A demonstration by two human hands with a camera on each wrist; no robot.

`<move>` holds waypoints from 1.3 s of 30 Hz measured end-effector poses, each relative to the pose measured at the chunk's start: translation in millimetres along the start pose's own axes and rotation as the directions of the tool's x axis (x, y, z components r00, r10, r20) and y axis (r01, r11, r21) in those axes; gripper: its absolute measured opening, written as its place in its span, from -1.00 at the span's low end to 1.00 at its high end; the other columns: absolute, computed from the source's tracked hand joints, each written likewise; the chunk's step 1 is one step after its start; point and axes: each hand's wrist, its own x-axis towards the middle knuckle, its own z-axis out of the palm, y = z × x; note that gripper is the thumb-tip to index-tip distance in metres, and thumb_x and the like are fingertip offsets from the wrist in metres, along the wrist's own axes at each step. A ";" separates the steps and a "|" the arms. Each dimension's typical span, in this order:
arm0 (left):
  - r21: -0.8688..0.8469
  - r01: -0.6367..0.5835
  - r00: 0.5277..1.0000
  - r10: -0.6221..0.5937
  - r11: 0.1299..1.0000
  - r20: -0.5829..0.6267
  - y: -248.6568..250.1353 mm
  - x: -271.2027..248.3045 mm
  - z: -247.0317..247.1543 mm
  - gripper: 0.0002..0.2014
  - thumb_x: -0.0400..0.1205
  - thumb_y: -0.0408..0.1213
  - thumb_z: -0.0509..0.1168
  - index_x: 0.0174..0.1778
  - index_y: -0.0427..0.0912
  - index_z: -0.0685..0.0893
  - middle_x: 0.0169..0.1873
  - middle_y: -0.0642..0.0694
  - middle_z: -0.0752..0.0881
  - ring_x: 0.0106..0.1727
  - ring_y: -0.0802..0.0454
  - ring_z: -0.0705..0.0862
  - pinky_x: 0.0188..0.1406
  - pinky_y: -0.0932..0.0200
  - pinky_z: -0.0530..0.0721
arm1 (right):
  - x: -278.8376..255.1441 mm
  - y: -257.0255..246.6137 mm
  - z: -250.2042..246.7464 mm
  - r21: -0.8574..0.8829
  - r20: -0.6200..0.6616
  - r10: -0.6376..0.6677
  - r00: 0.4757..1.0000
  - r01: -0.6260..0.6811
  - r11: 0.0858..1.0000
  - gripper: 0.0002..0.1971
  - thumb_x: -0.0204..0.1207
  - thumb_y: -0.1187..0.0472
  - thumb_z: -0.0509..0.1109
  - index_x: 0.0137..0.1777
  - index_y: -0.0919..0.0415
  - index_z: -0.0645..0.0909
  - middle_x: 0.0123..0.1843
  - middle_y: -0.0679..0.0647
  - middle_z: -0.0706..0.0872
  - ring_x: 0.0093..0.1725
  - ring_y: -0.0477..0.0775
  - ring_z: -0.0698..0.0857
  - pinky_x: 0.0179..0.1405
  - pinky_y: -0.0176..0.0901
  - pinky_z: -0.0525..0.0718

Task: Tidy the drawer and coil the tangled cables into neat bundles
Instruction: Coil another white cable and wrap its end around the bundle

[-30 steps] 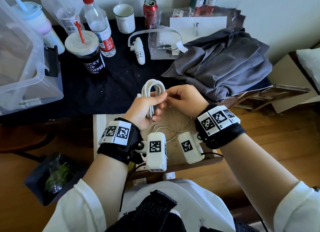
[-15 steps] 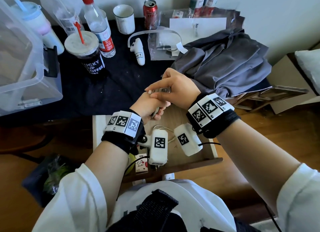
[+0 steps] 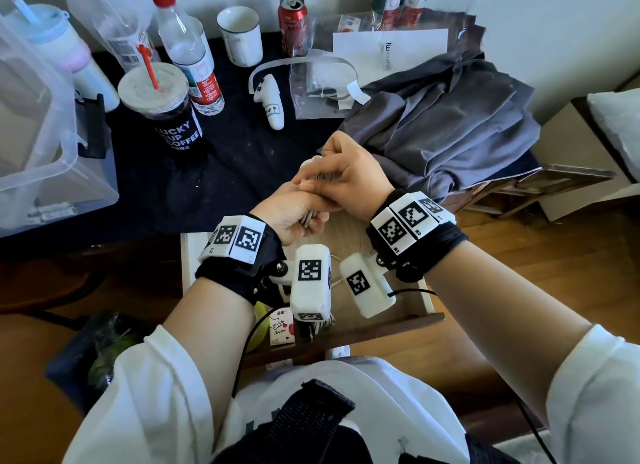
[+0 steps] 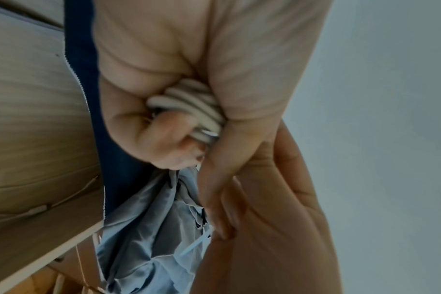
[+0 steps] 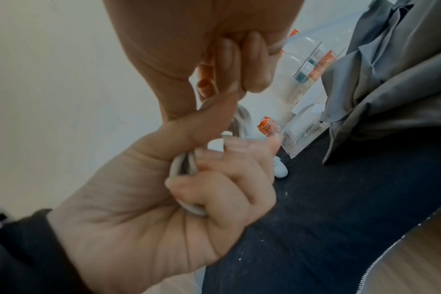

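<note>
Left hand [image 3: 294,214] fingers [image 5: 229,179] clenched round soft, springy white cable [image 4: 189,103]; right hand [image 3: 349,176] pinching loose end; best gripped mid-bundle.

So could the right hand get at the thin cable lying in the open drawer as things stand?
Probably not yet: the right hand is pinching the white cable bundle that the left hand grips. The thin cable also lies under both wrist cameras.
</note>
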 end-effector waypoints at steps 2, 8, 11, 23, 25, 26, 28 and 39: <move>0.004 -0.007 1.000 0.007 1.000 -0.009 -0.2 0.0 1.2 -0.73 0.56 -0.62 0.23 -0.32 -0.16 0.49 -0.63 0.01 0.52 -0.61 0.21 0.43 -0.71 0.41 0.30 | 0.0 0.4 -0.9 0.010 0.001 -0.004 1.000 0.004 1.000 -0.86 0.41 0.16 0.51 -0.03 0.05 0.79 -0.26 -0.14 0.25 -0.25 -0.23 0.37 -0.18 -0.38 0.45; -0.144 -0.024 1.000 0.024 0.989 -0.002 1.0 2.0 -11.3 -0.82 0.62 -0.47 0.23 -0.29 -0.20 0.54 -0.53 -0.04 0.49 -0.65 0.23 0.40 -0.76 0.43 0.26 | -3.8 16.2 -11.9 0.052 0.005 0.108 0.994 -0.108 0.993 -0.73 0.46 0.19 0.46 0.14 0.17 0.59 -0.28 -0.14 0.39 -0.41 -0.28 0.40 -0.30 -0.44 0.38; -0.134 -0.046 0.999 0.042 0.990 -0.033 1.7 4.7 -19.2 -0.85 0.61 -0.44 0.28 -0.28 -0.19 0.57 -0.58 0.01 0.50 -0.65 0.24 0.39 -0.76 0.43 0.27 | -7.5 28.0 -15.4 0.040 0.066 0.201 0.977 -0.204 0.978 -0.89 0.52 0.15 0.40 -0.04 0.12 0.53 -0.41 -0.15 0.54 -0.45 -0.21 0.50 -0.31 -0.33 0.48; -0.228 -0.052 0.999 0.050 0.972 -0.016 5.8 7.0 -21.7 -0.74 0.59 -0.58 0.12 -0.35 -0.20 0.49 -0.63 0.00 0.47 -0.69 0.22 0.37 -0.78 0.42 0.23 | -6.2 2.9 -35.6 0.507 0.357 0.044 0.933 -0.233 0.830 -0.82 0.60 0.15 0.17 -0.04 0.18 0.59 -0.25 0.00 0.78 -0.31 0.01 0.74 -0.30 -0.28 0.55; -0.249 -0.047 0.999 0.045 0.967 -0.011 6.7 7.6 -21.4 -0.73 0.62 -0.55 0.09 -0.36 -0.20 0.46 -0.62 -0.01 0.47 -0.70 0.22 0.38 -0.78 0.43 0.23 | -6.3 -0.8 -38.8 0.502 0.408 0.022 0.913 -0.244 0.830 -0.76 0.55 0.07 0.15 0.03 0.15 0.58 -0.08 0.05 0.78 -0.09 0.05 0.75 -0.12 -0.22 0.56; -0.263 -0.040 0.999 0.039 0.964 -0.009 6.8 8.3 -20.6 -0.73 0.63 -0.54 0.08 -0.37 -0.19 0.45 -0.61 -0.01 0.46 -0.70 0.23 0.38 -0.77 0.43 0.23 | -6.5 -1.9 -38.9 0.526 0.428 -0.006 0.904 -0.243 0.815 -0.77 0.51 0.11 0.20 0.10 0.16 0.55 -0.04 0.05 0.77 -0.05 0.00 0.74 -0.10 -0.26 0.56; -0.295 -0.029 1.000 0.030 0.955 -0.003 7.3 7.9 -18.5 -0.74 0.65 -0.50 0.08 -0.36 -0.19 0.44 -0.61 0.00 0.45 -0.70 0.23 0.38 -0.76 0.45 0.22 | -6.2 -2.5 -36.9 0.572 0.430 -0.044 0.902 -0.234 0.786 -0.68 0.44 0.26 0.31 0.20 0.23 0.49 -0.01 0.06 0.74 -0.04 -0.11 0.72 -0.09 -0.39 0.57; -0.271 -0.066 0.995 0.082 0.960 0.048 0.8 4.3 -17.4 -0.69 0.59 -0.56 0.18 -0.43 -0.15 0.53 -0.63 0.05 0.45 -0.66 0.26 0.37 -0.74 0.45 0.25 | -1.1 -2.3 -21.9 0.514 0.109 -0.065 0.992 0.000 0.858 -0.83 0.52 0.30 0.26 -0.20 0.34 0.64 -0.35 0.07 0.78 -0.21 -0.04 0.70 0.13 0.04 0.65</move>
